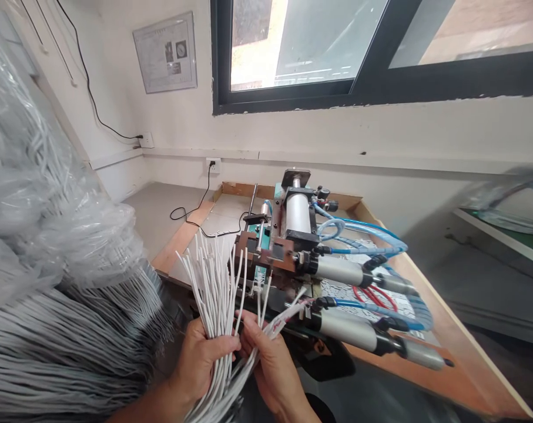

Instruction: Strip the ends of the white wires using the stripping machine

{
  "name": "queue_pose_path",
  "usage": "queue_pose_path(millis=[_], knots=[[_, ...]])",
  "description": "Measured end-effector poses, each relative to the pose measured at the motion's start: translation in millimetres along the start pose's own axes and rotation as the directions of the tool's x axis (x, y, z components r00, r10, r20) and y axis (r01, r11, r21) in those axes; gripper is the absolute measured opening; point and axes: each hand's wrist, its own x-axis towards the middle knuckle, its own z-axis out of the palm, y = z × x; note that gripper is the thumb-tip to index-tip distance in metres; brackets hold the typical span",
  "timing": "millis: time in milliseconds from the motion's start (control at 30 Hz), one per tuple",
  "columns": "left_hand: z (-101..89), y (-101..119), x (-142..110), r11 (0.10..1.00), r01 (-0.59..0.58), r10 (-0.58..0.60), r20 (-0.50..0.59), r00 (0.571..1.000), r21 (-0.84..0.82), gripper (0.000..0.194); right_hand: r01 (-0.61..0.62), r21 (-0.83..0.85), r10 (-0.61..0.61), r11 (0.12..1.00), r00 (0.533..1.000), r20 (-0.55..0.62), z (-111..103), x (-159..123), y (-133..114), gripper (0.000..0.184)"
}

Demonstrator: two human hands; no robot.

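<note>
My left hand (204, 355) is closed round a thick bundle of white cables (215, 288), whose loose ends fan upward. Close beside it, my right hand (270, 364) grips a smaller group of white cables (284, 317) that leans to the right, some with reddish marks near the ends. The thumbs and fingers of both hands almost meet between the two groups. Just beyond the cable ends stands a pneumatic machine (277, 252) with silver cylinders and blue air hoses. The lower parts of the cables run down out of view.
On the left, big heaps of grey cables (72, 346) hang partly wrapped in clear plastic (63, 194). A wooden-edged tray (460, 352) surrounds the machine, with cut scraps inside. Black power cords (200, 205) lead to wall sockets. A shelf (504, 235) stands at right.
</note>
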Motion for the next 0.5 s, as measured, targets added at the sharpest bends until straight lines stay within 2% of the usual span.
queue_pose_path(millis=[67,167,333,400,500], knots=[[1.2,-0.9,-1.4,1.0,0.003,-0.005,0.062,0.998,0.02,0.013,0.018,-0.029,-0.018,0.999,1.0,0.007,1.2,-3.0,0.2,0.031],[2.7,-0.7,-3.6,1.0,0.011,-0.013,0.085,0.996,0.014,0.017,0.106,-0.071,-0.111,0.992,0.99,-0.084,0.3,-6.7,2.6,0.028],[0.3,0.4,-3.6,0.999,0.024,-0.025,-0.055,0.998,-0.03,0.007,0.209,-0.153,-0.23,0.966,0.963,-0.138,-7.8,-6.4,8.2,0.021],[-1.7,1.0,-2.3,0.999,0.031,-0.034,-0.101,0.994,-0.036,0.009,0.222,-0.179,-0.247,0.958,0.96,-0.132,-10.3,-6.4,9.6,0.021],[-3.7,1.8,-0.7,0.998,0.03,-0.036,-0.115,0.993,-0.053,0.01,0.204,-0.184,-0.234,0.961,0.959,-0.16,-10.7,-9.8,9.9,0.021]])
